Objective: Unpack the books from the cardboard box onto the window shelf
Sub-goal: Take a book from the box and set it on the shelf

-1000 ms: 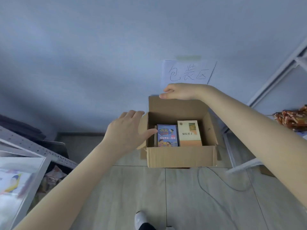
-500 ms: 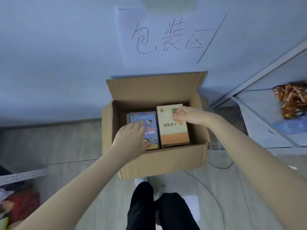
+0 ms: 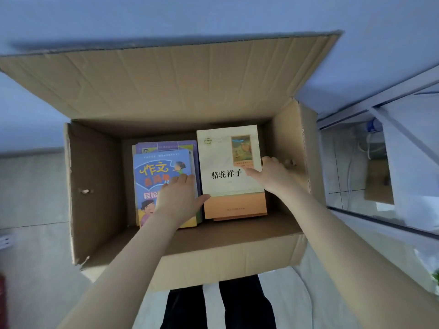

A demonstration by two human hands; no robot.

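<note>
An open cardboard box (image 3: pixel 99 186) stands on the floor with its back flap raised against the wall. Inside lie two stacks of books: a blue illustrated book (image 3: pixel 156 167) on the left stack and a white and orange book (image 3: pixel 225 157) on the right stack. My left hand (image 3: pixel 177 200) rests flat on the blue book, its thumb touching the white book's left edge. My right hand (image 3: pixel 276 175) grips the white book's right edge, thumb on the cover, fingers down beside the box wall. The window shelf is out of view.
A white metal rack (image 3: pixel 380 100) stands to the right of the box, with a cable and a small cardboard piece (image 3: pixel 377 181) behind it. My dark trouser legs (image 3: pixel 213 305) are just in front of the box. Grey tile floor lies to the left.
The view has come much closer over the box. My right hand slid from the white book's top to its right edge; my left hand shifted right, against the white book's left edge.
</note>
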